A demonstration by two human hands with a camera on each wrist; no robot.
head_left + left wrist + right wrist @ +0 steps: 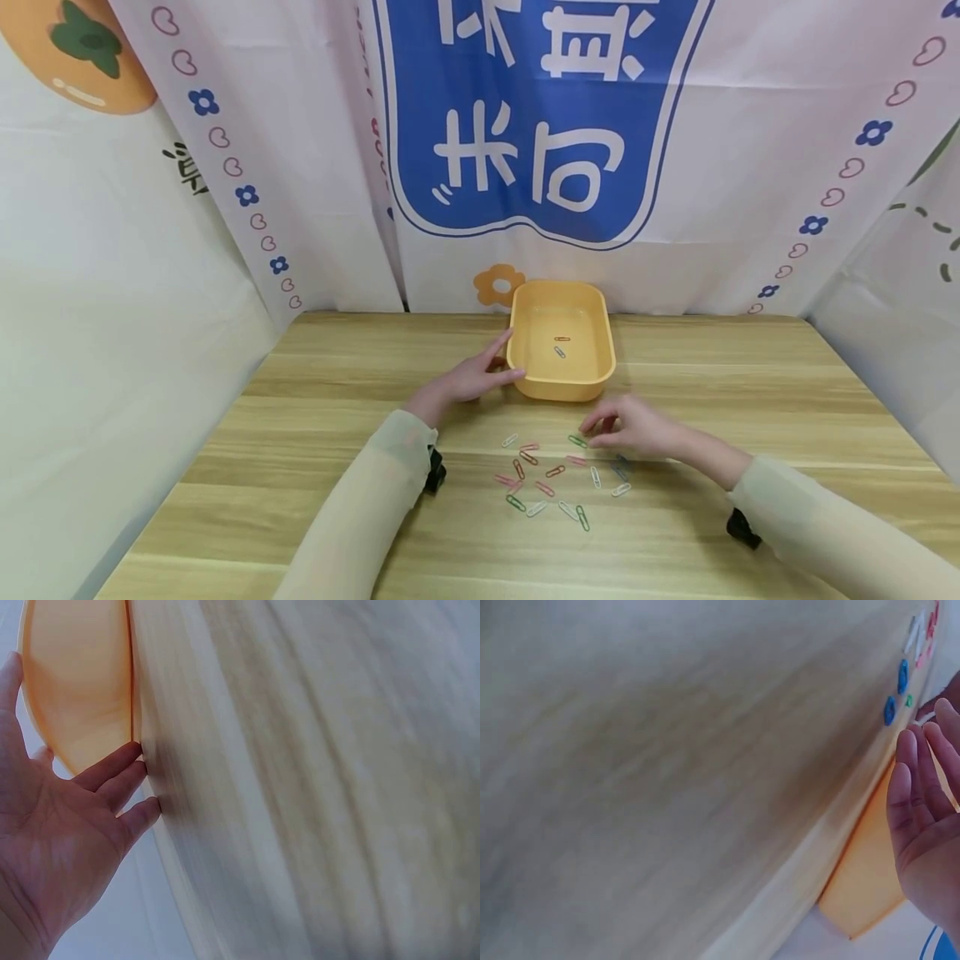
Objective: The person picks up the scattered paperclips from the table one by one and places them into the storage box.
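Note:
My left hand (471, 379) rests against the left side of a yellow plastic bin (558, 390), its fingers spread along the rim and outer wall. In the left wrist view its fingertips (135, 754) touch the bin's side low by the table. A red paper clip (562, 339) and a blue paper clip (559, 352) lie inside the bin. My right hand (633, 427) hovers low in front of the bin, thumb and forefinger apart at the end of a green paper clip (577, 441). In the right wrist view the fingers (901, 791) look nearly straight.
Several loose paper clips lie on the wooden table (300, 467): a red one (555, 472), a pink one (544, 489), a white one (596, 477) and a blue one (620, 472) among them. A printed cloth (315, 150) hangs behind the bin.

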